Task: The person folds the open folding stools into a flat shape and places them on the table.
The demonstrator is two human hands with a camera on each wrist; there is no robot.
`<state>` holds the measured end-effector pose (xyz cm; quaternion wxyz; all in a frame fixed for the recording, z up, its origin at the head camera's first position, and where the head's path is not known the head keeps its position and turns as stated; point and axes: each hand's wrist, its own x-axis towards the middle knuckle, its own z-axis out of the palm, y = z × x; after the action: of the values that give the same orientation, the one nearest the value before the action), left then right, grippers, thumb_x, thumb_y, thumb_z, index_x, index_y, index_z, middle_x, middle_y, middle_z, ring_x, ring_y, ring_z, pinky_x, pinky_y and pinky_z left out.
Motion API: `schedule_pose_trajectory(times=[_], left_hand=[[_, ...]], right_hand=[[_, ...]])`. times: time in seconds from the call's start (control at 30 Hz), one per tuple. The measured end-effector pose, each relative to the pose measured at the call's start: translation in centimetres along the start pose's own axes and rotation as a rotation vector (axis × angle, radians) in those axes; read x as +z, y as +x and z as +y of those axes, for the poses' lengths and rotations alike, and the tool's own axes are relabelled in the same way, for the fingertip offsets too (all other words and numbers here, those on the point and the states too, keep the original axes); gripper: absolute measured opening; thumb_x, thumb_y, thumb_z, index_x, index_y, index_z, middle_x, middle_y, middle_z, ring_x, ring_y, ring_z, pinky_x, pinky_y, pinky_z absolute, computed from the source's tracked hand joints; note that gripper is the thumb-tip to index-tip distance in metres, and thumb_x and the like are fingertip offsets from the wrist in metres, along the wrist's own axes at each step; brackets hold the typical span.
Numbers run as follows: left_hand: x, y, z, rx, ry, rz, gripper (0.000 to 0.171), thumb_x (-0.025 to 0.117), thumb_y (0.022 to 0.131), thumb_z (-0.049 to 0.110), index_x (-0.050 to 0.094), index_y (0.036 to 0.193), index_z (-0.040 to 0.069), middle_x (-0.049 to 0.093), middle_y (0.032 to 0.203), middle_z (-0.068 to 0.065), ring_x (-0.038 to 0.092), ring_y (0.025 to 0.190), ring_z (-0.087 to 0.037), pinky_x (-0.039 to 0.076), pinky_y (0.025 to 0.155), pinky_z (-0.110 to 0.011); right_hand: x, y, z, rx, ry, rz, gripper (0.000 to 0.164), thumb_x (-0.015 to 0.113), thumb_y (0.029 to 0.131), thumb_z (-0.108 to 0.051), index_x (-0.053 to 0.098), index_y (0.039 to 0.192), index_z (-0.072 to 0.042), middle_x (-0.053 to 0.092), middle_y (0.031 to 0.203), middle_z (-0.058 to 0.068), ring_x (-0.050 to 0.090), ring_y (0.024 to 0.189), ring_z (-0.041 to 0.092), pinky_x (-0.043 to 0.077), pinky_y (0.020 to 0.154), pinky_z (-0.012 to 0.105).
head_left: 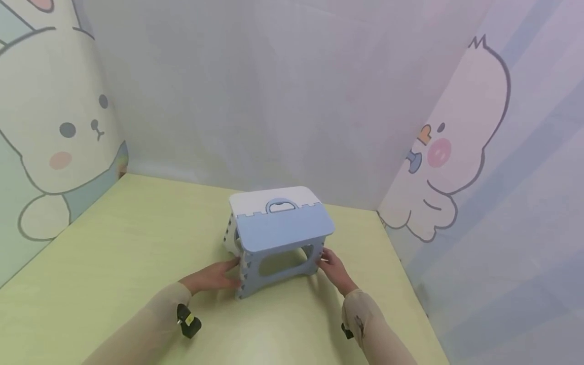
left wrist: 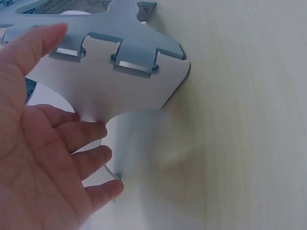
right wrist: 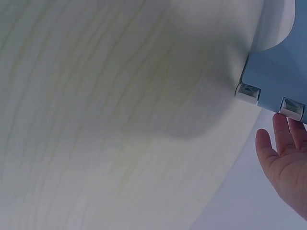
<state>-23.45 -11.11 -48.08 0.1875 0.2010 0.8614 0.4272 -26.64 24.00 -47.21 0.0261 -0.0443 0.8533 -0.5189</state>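
Observation:
A folding step stool (head_left: 285, 226) stands unfolded on its legs, with a half-white, half-blue top and a blue carry handle (head_left: 280, 204) along the middle. On its left side is my left hand (head_left: 214, 277), thumb spread away from loosely bent fingers. In the left wrist view, the fingertips (left wrist: 100, 129) meet the lower edge of the white hinged side panel (left wrist: 124, 91), and the thumb overlaps the blue leg. My right hand (head_left: 336, 271) is at the opposite side. Its extended fingertips (right wrist: 279, 120) touch the hinged edge of the blue leg (right wrist: 276, 76) in the right wrist view.
The stool is on a pale yellow wood-grain tabletop (head_left: 150, 228). A plain grey wall (head_left: 237, 101) rises behind it. Side panels carry a cartoon rabbit (head_left: 50, 111) at left and a cartoon chick (head_left: 474, 111) at right.

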Motion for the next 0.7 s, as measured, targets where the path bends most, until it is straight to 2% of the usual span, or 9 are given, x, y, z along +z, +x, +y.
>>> schedule_pose_trajectory(times=[0.2,0.43,0.7], left_hand=[[-0.2,0.2,-0.1,0.006,0.017,0.005,0.085,0.068,0.087,0.033,0.024,0.143,-0.013,0.032,0.144,-0.034,0.034,0.13,-0.049,0.029,0.103,-0.058],[-0.3,0.2,-0.2,-0.006,-0.005,0.014,0.086,0.069,0.086,0.032,0.024,0.144,-0.012,0.031,0.145,-0.033,0.032,0.131,-0.049,0.028,0.104,-0.059],[-0.4,0.3,-0.1,-0.04,-0.014,0.026,0.085,0.069,0.086,0.03,0.023,0.145,-0.01,0.031,0.145,-0.033,0.033,0.131,-0.05,0.029,0.103,-0.059]], right_hand=[[0.0,-0.1,0.2,-0.009,-0.012,0.013,0.043,0.056,0.091,-0.005,0.046,0.13,0.011,0.055,0.123,0.03,0.054,0.113,0.044,0.043,0.094,0.052],[0.1,-0.7,0.3,-0.01,-0.048,0.016,0.042,0.058,0.091,-0.007,0.047,0.127,0.011,0.057,0.118,0.029,0.057,0.107,0.042,0.045,0.091,0.052],[0.0,-1.2,0.0,0.011,-0.09,0.021,0.034,0.059,0.089,-0.006,0.052,0.119,0.008,0.062,0.104,0.018,0.06,0.093,0.03,0.048,0.083,0.046]])
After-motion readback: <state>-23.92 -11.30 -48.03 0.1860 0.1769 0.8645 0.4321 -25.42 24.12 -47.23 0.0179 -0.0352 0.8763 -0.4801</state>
